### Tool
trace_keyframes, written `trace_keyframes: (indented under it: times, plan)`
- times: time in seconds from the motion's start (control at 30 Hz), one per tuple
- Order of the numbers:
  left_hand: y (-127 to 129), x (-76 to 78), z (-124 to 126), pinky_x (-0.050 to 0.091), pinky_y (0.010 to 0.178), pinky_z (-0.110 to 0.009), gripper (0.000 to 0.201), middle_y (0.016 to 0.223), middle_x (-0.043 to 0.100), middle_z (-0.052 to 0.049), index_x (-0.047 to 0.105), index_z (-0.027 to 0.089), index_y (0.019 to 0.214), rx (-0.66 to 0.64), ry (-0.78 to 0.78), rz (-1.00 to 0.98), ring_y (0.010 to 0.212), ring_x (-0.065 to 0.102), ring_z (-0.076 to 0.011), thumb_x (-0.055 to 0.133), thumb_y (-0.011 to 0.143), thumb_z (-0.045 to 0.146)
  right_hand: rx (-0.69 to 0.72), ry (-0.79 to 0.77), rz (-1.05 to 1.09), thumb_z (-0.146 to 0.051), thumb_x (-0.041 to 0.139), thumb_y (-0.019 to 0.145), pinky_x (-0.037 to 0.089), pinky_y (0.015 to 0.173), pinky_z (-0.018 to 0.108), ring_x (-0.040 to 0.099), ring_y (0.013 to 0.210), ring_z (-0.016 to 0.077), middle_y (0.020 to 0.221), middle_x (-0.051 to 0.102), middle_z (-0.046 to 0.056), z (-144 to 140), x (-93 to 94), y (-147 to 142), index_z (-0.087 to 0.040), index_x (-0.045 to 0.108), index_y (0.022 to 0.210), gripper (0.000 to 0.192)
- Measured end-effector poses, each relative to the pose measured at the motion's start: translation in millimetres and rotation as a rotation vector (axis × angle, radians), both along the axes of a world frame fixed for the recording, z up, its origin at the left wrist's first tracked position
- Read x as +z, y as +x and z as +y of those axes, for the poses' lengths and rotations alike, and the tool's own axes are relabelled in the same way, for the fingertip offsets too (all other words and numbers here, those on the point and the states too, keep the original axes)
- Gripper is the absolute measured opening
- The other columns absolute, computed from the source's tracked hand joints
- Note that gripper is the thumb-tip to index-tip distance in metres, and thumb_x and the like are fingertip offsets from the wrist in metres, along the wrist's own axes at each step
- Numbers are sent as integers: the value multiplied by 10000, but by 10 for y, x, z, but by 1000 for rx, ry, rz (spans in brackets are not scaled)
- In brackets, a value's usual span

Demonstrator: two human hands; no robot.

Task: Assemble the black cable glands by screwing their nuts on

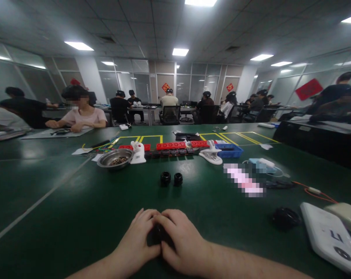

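My left hand (136, 238) and my right hand (184, 240) meet over the near middle of the green table (85, 217). Their fingers curl in and the fingertips touch. Something dark shows in the gap between them, mostly covered by the fingers, and I cannot make out its kind. Beyond my hands stand two small black ribbed round parts, a left one (165, 179) and a right one (178, 179), side by side and apart from my fingers. Another black round part (285, 218) lies off to the right.
Farther back are a metal bowl (114, 164) of small brassy pieces, red trays (172, 145), a white rabbit-shaped object (138, 153), a white clip stand (211, 154) and a blue bin (229, 151). A white device (329, 236) lies at right. A co-worker (83, 112) sits across at left.
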State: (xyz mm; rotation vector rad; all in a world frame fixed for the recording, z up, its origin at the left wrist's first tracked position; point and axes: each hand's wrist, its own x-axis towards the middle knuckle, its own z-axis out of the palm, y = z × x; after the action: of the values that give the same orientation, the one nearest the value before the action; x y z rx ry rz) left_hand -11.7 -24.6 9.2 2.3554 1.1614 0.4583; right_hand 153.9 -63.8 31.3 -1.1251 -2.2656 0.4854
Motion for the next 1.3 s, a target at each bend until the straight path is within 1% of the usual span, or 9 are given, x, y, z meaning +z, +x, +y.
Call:
trace_keyframes:
  times: [0.1,0.23,0.33,0.47,0.57,0.73,0.97,1.17,1.3]
  plan:
    - [1,24,4,180,1004,-484,345,1076,536,-58,554,218,946,-5,-2,-13,1033,464,-243,596,604,240,-71,7,36,-223,552,627,311,898,337,391,1028,213,1130,421,72,6,-11,2,-189,381,1169,569]
    - [6,49,-1,203,996,-469,319,1037,545,-48,556,216,889,3,9,-14,1001,478,-240,595,572,208,-154,-18,-19,-347,619,626,352,818,352,441,920,217,1007,491,54,53,-45,-1,-201,467,1066,488]
    - [13,55,-7,225,985,-466,265,1014,548,-45,559,211,828,8,2,-19,991,477,-242,576,564,184,-95,-2,-18,-284,577,650,351,802,350,457,879,203,953,525,44,82,-44,8,-195,469,1054,427]
    - [7,34,-6,226,980,-478,250,1009,555,-49,561,216,838,5,16,-38,993,477,-251,578,588,220,1,41,46,-194,502,619,311,869,367,438,949,211,1038,501,61,73,-21,12,-181,414,1120,508]
    - [4,33,-13,221,982,-479,315,1048,547,-53,554,221,896,0,14,-26,1007,472,-257,595,585,244,-55,43,49,-260,559,614,299,887,367,404,998,223,1093,454,67,53,-22,-9,-189,408,1130,543]
    - [50,90,-36,262,963,-440,336,1008,554,-47,558,207,883,23,44,7,970,485,-244,576,547,191,-148,2,-13,-300,585,654,348,808,345,432,894,202,975,490,49,70,-88,-56,-196,471,1034,410]
    - [48,79,-15,321,921,-419,333,1008,557,-57,562,200,916,17,40,-18,973,480,-249,573,583,203,42,69,99,-157,472,595,323,868,353,443,951,199,1042,500,58,71,-88,-23,-175,421,1079,488]
    - [6,59,-3,262,967,-443,349,1048,543,-67,565,193,924,9,11,19,997,471,-249,612,581,236,-143,34,59,-379,652,578,342,834,367,431,940,224,1030,487,70,68,-81,-13,-178,448,1057,558]
    - [10,59,1,264,962,-444,347,1046,539,-62,560,200,922,1,5,17,1003,469,-249,588,576,193,-102,24,51,-264,588,630,354,796,345,456,866,193,937,524,40,93,-87,0,-184,468,996,394]
